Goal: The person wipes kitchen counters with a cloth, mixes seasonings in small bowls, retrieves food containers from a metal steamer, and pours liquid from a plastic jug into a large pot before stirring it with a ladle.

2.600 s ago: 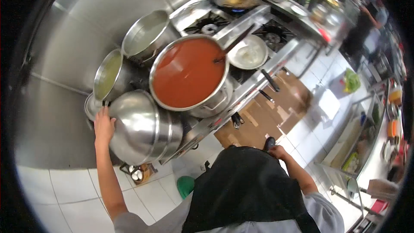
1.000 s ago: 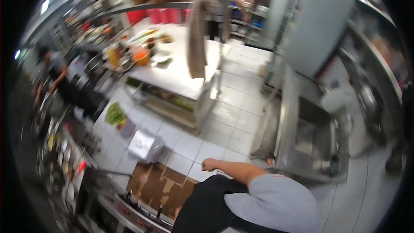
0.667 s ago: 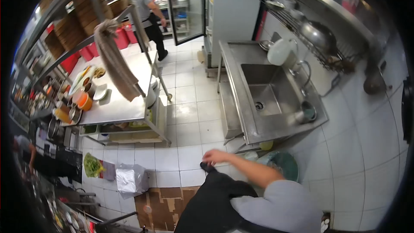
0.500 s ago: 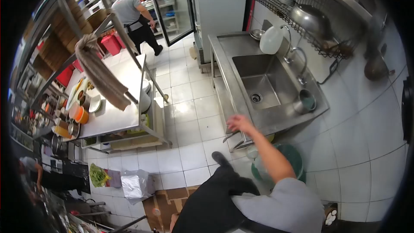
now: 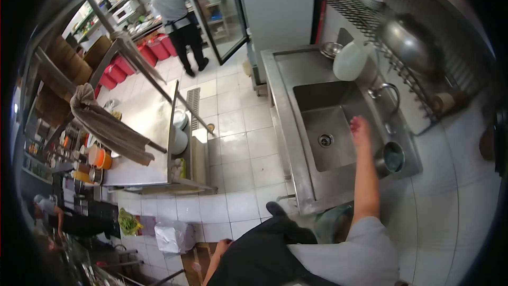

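My right hand (image 5: 360, 130) is over the steel sink basin (image 5: 323, 108), with the arm stretched forward. Its fingers are loosely bent and slightly apart, somewhat blurred, and nothing shows in them. A curved tap (image 5: 390, 92) rises at the back of the sink, beyond the hand. To the right of my forearm, a metal pot (image 5: 390, 159) with something greenish inside stands on the sink's rim. My left hand (image 5: 223, 246) is low beside my black apron (image 5: 259, 254), partly hidden, and its fingers are not clear.
A white plastic jug (image 5: 350, 61) stands behind the basin, below a wire rack (image 5: 365, 18) holding bowls and a large metal bowl (image 5: 410, 45). Left of the aisle is a worktable (image 5: 143, 127) with a hanging towel (image 5: 108, 124). A co-worker (image 5: 177, 18) stands by a glass door (image 5: 219, 16).
My right hand has moved from the sink's front edge to over the basin. My left hand has come into view more. The co-worker has turned further away, and the view has shifted.
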Demonstrator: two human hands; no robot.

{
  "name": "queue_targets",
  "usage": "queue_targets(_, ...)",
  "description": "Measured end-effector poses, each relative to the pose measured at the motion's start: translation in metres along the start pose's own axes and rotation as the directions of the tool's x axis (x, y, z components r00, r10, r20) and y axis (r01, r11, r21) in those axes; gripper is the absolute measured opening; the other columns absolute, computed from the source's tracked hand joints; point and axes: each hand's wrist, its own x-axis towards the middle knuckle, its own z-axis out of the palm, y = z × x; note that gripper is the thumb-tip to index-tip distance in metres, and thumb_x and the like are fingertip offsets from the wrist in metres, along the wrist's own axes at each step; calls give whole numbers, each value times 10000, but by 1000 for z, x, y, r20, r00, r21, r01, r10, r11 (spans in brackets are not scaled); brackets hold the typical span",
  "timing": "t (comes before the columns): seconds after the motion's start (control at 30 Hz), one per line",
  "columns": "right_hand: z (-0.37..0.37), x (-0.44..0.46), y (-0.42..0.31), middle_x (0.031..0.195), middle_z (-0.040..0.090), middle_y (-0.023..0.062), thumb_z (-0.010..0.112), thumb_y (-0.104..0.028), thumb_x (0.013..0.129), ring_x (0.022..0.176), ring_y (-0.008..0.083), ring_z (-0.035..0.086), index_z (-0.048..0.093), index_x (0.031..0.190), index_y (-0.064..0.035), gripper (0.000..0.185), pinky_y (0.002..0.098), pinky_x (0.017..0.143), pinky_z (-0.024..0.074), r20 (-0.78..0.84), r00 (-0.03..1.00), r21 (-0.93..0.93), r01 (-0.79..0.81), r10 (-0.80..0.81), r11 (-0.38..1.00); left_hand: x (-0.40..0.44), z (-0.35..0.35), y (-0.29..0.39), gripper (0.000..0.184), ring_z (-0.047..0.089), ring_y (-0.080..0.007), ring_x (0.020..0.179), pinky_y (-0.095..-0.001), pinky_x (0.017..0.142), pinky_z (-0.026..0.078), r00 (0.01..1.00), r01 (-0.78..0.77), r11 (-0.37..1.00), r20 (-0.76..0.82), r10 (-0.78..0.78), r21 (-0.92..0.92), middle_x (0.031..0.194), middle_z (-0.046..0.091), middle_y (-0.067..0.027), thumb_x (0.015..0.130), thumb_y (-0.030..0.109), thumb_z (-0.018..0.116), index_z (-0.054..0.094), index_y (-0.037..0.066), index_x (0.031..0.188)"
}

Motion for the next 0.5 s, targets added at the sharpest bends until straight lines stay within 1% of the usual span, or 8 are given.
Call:
queue_targets(0.03,-15,19,4,972,607,79,573,-193,880,752,157,606,496,1133,-57,298,278,608,510,57,998,1,29,-29,1000,-25,-30,75,394,640,-322,848,-393,739,491,1000,-17,998,9,18,-63,878,654,-199,833,377,563,663,10,935)
queue_targets(0.13,19,9,23,1018,614,72,587,-218,880,803,145,598,531,1114,-67,285,266,644,496,104,995,-45,10,-5,999,-15,-38,112,356,631,-325,842,-391,747,491,997,-73,997,-14,73,23,883,657,-181,842,345,558,659,17,939)
queue_targets(0.2,91,-41,47,1008,635,40,609,-232,873,843,124,588,554,1118,-99,284,242,676,456,247,956,-197,-112,160,974,-21,-24,105,355,621,-341,834,-403,748,487,997,31,999,-75,-30,11,871,654,-180,837,347,551,657,21,924)
queue_targets(0.27,118,-74,90,1049,624,22,570,-276,897,859,118,578,553,1131,-102,292,241,697,437,394,892,-350,-76,220,934,-19,-15,87,381,612,-359,809,-436,726,484,997,73,994,-35,-70,84,883,643,-203,834,365,530,661,7,839)
queue_targets(0.33,157,-129,140,1016,618,10,544,-296,910,823,112,566,527,1184,-96,339,230,660,426,408,827,-563,-107,388,819,-20,9,52,392,618,-365,841,-450,737,489,971,208,976,-132,-199,64,900,643,-213,800,378,556,667,4,843)
queue_targets(0.37,163,-151,170,962,612,6,541,-304,909,779,112,564,548,1109,-106,281,230,618,426,560,698,-589,-42,446,807,-34,9,52,417,618,-356,882,-453,758,489,948,303,953,-101,-302,-10,940,641,-215,793,383,563,657,-11,887)
queue_targets(0.47,184,-248,233,925,605,17,547,-271,897,724,120,572,547,984,-114,180,252,565,445,563,370,-813,89,739,575,-60,40,23,405,604,-361,927,-462,781,481,869,410,881,-193,-455,-236,1014,625,-222,785,338,590,643,-28,950)
queue_targets(0.5,182,-275,246,901,610,33,556,-249,890,713,126,581,563,982,-99,176,269,566,466,601,162,-798,168,782,579,-49,70,-4,392,602,-362,933,-462,788,478,841,382,875,-283,-462,-297,1011,627,-220,784,323,595,645,-29,947)
